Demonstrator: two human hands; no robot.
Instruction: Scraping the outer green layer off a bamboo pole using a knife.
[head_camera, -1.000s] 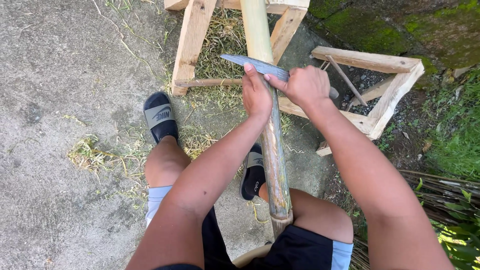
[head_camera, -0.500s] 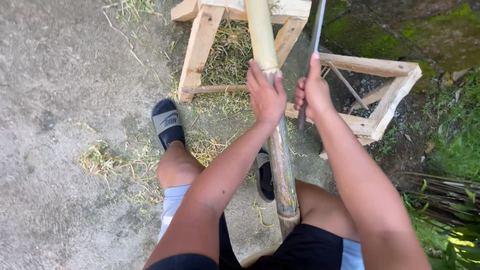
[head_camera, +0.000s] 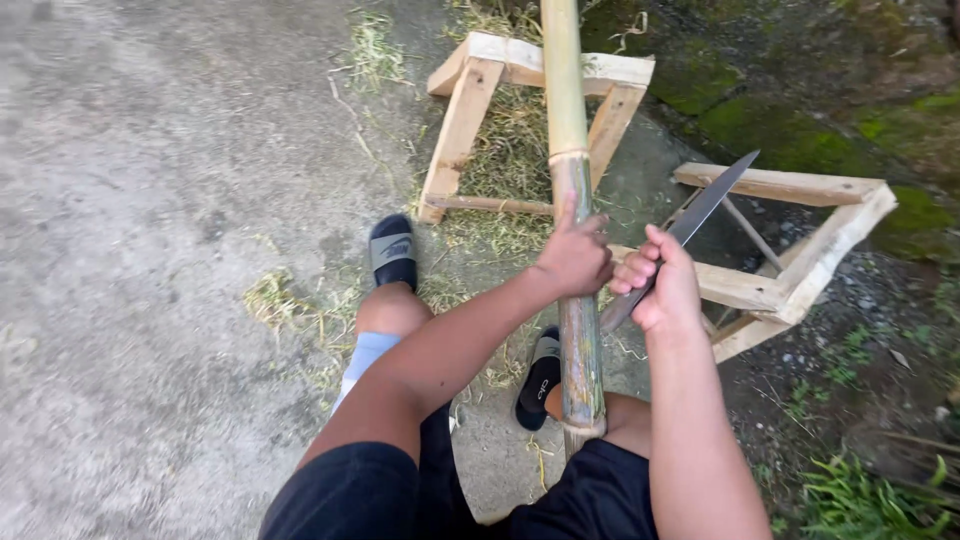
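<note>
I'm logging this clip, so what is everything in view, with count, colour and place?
Bamboo pole: one, green-tan, running from the lap up over the far stand.
Knife: one, grey blade, right of the pole, tip pointing up and away.
Wooden stands: two, pale wood, one under the pole at top, one at right.
Dry grass: scattered, yellow-green, on the ground around the stands and feet.
Concrete ground: grey, left and middle.
Mossy soil: green-brown, upper right.
Sandals: two, black, on the feet, beside the pole.
Shorts: black, bottom.
Left hand: gripping the pole.
Right hand: holding the knife.
</note>
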